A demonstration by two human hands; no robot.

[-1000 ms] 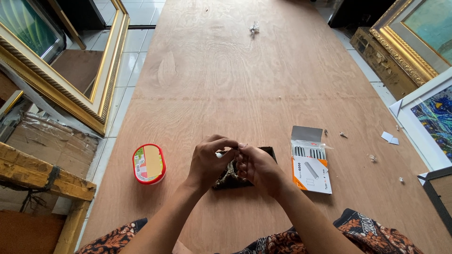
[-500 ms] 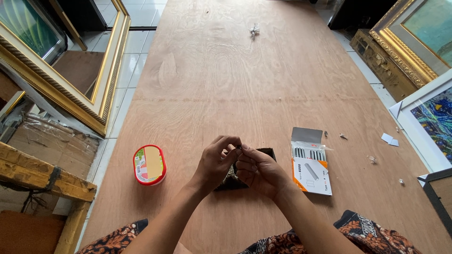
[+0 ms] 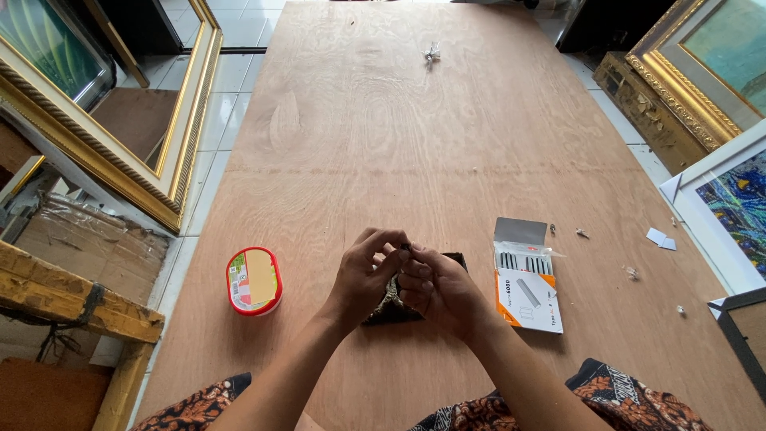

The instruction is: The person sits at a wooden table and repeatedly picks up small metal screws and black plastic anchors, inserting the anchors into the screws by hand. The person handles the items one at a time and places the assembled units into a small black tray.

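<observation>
1. Plywood tabletop [image 3: 415, 144]; gilt frames [image 3: 120, 120] on the tiled floor beside it.
2. Dark square frame [image 3: 383, 307] lies left of the staple box [image 3: 527, 279].
3. Left hand [image 3: 363, 279] and right hand [image 3: 439, 291] meet above the frame; each grip pinches something too small to identify.

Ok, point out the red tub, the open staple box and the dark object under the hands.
Red tub [image 3: 254, 281], head view, yellow lid.
Open staple box [image 3: 527, 287], head view, box front.
Dark object [image 3: 456, 258], head view, far corner.

- Picture-framing workshop.
- Ornate gilt frames [image 3: 120, 120] lean left; more gilt frames [image 3: 678, 72] far right.
- Bare plywood worktop [image 3: 415, 136]; open staple box [image 3: 527, 275] near right.
- Framed painting [image 3: 730, 207] right.
</observation>
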